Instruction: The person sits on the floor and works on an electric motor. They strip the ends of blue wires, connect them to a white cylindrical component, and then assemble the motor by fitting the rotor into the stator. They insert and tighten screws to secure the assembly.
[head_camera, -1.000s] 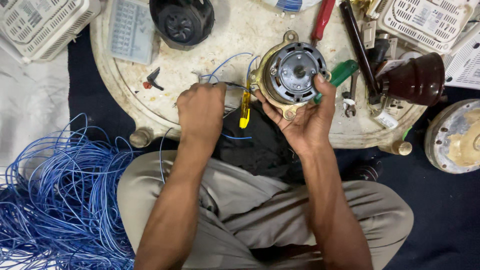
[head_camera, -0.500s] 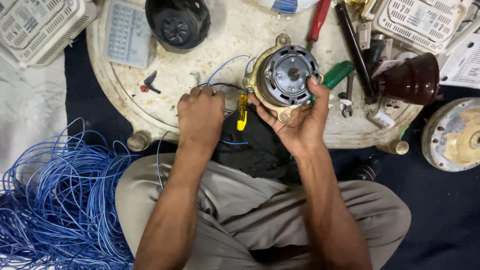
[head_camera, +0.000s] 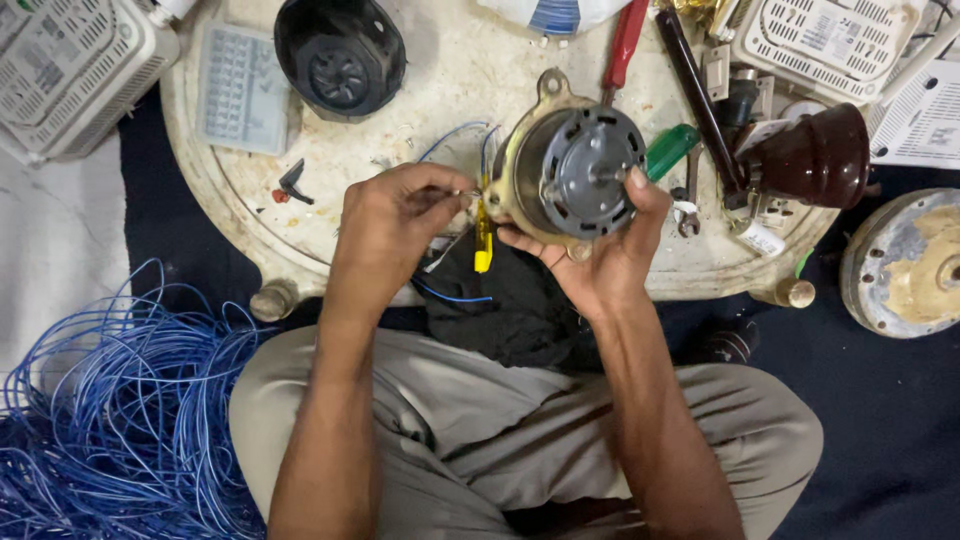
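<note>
My right hand (head_camera: 600, 255) cups a round electric motor (head_camera: 570, 170) over the table (head_camera: 440, 90); my left hand (head_camera: 390, 225) fingers pinch its thin wires (head_camera: 465, 195) closed.

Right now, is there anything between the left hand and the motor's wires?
Nothing visible. The left hand already has its fingers pinched at the wires beside the motor, which the right hand cradles above the round table.

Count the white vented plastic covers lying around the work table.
3: one white cover at the top left corner, one at the top right on the table, and one cut off by the right edge. Others may lie outside the view.
</note>
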